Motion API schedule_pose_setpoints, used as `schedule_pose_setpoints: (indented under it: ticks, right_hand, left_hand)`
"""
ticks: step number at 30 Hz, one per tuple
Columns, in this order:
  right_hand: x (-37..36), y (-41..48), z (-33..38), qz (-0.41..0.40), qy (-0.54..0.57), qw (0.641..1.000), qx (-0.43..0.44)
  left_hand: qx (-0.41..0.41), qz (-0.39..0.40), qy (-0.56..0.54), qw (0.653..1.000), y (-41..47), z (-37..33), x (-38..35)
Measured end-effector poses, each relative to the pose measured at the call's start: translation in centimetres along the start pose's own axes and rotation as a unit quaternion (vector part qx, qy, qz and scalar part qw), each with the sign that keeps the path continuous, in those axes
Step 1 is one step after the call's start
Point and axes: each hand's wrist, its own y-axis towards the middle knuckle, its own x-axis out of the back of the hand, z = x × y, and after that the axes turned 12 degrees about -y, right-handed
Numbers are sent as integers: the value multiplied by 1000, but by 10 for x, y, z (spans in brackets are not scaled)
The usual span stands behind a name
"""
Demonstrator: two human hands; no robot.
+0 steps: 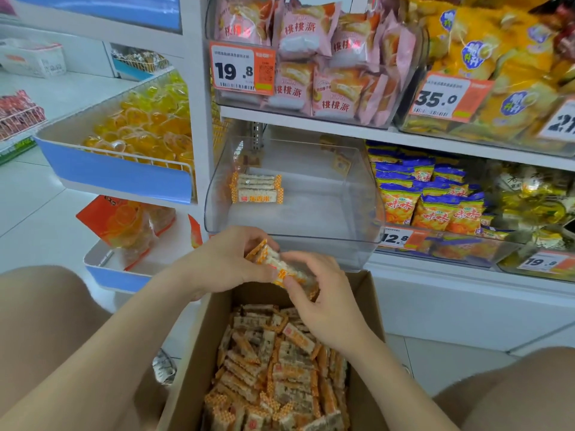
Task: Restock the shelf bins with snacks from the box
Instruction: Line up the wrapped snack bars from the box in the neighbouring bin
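Note:
An open cardboard box (371,306) on the floor in front of me holds several orange-and-white wrapped snack bars (280,368). Just above its far edge, my left hand (224,262) and my right hand (323,300) both grip a small stack of those snack bars (273,264). Straight ahead is a clear plastic shelf bin (342,194), nearly bare, with a few of the same bars (256,189) stacked at its back left.
Neighbouring bins hold pink pastry packs (311,66), yellow packs (497,57) and blue-orange snack bags (435,197). On the left, a blue-fronted shelf (118,169) carries jelly cups, and orange bags (124,222) lie below it. My knees flank the box.

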Motion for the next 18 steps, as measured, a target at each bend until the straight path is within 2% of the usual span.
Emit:
schedule_pose_setpoints:
  ticks: [4, 6, 8, 11, 13, 16, 18]
  right_hand:
    - [3, 15, 6, 63, 25, 998, 7]
    - [4, 30, 13, 42, 13, 999, 22]
    - [6, 52, 20, -20, 1, 999, 36]
    - [4, 99, 15, -66, -74, 995, 18]
    - [2, 133, 4, -7, -167, 986, 2]
    - [-5, 173, -12, 145, -257, 955, -6]
    - [-17, 192, -21, 216, -280, 935, -19]
  left_hand:
    - [-56, 15, -41, 998, -5, -11, 9]
    - [-97, -17, -54, 994, -3, -13, 12]
    - [-136, -143, -29, 980, 4, -12, 16]
    - [-167, -333, 18, 928, 17, -4, 28]
    - [-119, -375, 75, 917, 25, 7, 39]
    - [-23, -335, 140, 931, 38, 20, 52]
    - [-5, -315, 160, 936, 43, 21, 55]
